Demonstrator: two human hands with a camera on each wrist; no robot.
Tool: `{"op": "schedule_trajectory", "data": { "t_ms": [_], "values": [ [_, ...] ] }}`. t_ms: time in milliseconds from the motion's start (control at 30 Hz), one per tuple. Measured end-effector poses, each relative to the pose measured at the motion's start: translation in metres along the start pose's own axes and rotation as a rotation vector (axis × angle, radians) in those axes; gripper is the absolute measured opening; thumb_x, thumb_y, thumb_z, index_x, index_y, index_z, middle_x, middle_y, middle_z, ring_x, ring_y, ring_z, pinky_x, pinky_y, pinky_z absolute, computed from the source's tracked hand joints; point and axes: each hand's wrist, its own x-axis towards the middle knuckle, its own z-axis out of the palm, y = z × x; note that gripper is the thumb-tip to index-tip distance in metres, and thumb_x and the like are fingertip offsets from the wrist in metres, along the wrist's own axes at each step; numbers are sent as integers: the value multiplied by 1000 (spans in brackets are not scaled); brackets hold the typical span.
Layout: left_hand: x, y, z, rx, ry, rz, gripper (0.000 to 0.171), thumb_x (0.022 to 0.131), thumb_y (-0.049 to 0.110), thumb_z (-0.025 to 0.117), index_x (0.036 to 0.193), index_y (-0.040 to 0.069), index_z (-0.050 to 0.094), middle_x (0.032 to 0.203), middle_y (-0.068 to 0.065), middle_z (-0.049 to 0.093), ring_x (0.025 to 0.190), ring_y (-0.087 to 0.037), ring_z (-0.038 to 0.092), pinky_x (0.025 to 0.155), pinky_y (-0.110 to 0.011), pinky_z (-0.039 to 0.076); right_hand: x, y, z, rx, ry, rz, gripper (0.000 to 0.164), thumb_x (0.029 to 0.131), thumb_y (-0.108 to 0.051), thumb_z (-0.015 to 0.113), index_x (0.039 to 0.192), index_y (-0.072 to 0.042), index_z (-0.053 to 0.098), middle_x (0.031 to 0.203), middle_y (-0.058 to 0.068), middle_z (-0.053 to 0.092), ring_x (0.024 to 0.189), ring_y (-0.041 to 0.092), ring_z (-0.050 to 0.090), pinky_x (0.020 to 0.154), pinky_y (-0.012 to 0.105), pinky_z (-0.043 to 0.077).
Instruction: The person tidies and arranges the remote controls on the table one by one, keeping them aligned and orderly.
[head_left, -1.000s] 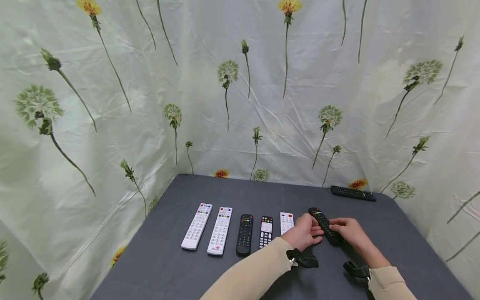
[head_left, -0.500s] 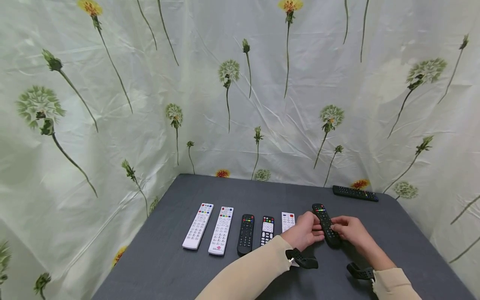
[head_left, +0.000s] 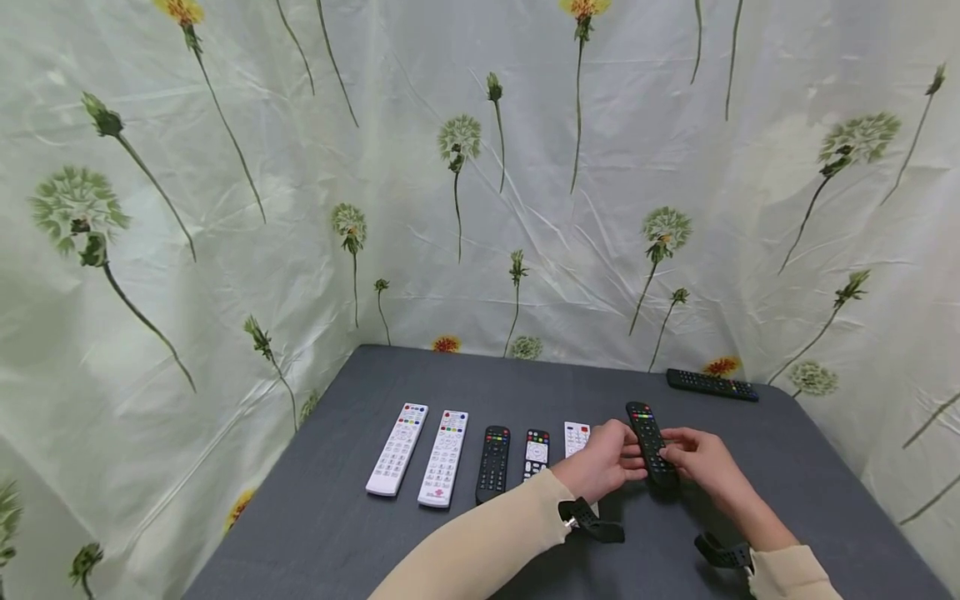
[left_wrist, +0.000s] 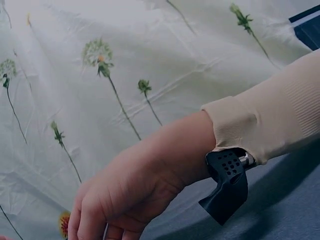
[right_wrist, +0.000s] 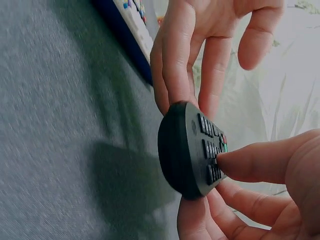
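Note:
A black remote control (head_left: 651, 442) with a few coloured buttons is tilted above the dark table, its shadow lying below it in the right wrist view. My right hand (head_left: 708, 467) pinches it, the thumb (right_wrist: 255, 160) on its buttons and the fingers round its right edge and underside. Along the opposite edge, my left hand (head_left: 603, 460) touches the remote with extended fingers, its thumb held away. In the left wrist view, the left hand (left_wrist: 130, 185) runs off the bottom edge and the remote is out of frame. A white remote (head_left: 576, 437) lies partly hidden behind the left hand.
Left of the hands, a row on the grey table (head_left: 442, 375) holds two white remotes (head_left: 397, 450), a black remote (head_left: 492, 460) and a black-and-white remote (head_left: 536, 450). Another black remote (head_left: 711, 384) lies crosswise near the back right edge. A flowered curtain (head_left: 420, 200) surrounds the table.
Between both hands, the black remote's far end has risen and turned more upright in the head view. The hands have stayed almost in place, and the other remotes have not moved.

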Motion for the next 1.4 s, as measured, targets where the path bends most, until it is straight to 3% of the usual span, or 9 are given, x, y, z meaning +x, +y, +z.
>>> {"op": "schedule_trajectory", "data": {
  "t_ms": [333,667,1100,1400],
  "values": [
    [-18,6,-10,40,-12,-9,31,82,0,48,108,-14,59,102,-26,62,101,-48,61,98,-65,43,-12,-9,10,33,-18,-2,54,95,-9,64,141,12,46,99,13,68,86,23,64,70,36,57],
    [-40,-1,-20,68,-4,-51,30,80,5,50,104,-12,55,100,-27,55,100,-47,56,102,-72,34,-23,6,26,114,-88,18,56,93,-5,64,141,16,42,92,11,66,82,23,65,68,37,58],
    [-47,-2,-30,24,1,-92,43,82,9,49,116,-17,46,113,-40,47,120,-63,44,107,-73,23,-23,15,40,110,-86,93,55,92,-4,67,140,12,46,90,10,65,76,23,64,65,39,57],
    [-47,-1,-34,-16,30,-76,52,85,13,48,125,-20,44,117,-37,45,120,-57,41,105,-73,26,-21,18,43,108,-89,100,56,93,-8,68,141,11,47,91,10,65,75,22,63,64,37,58]
  ]
}}
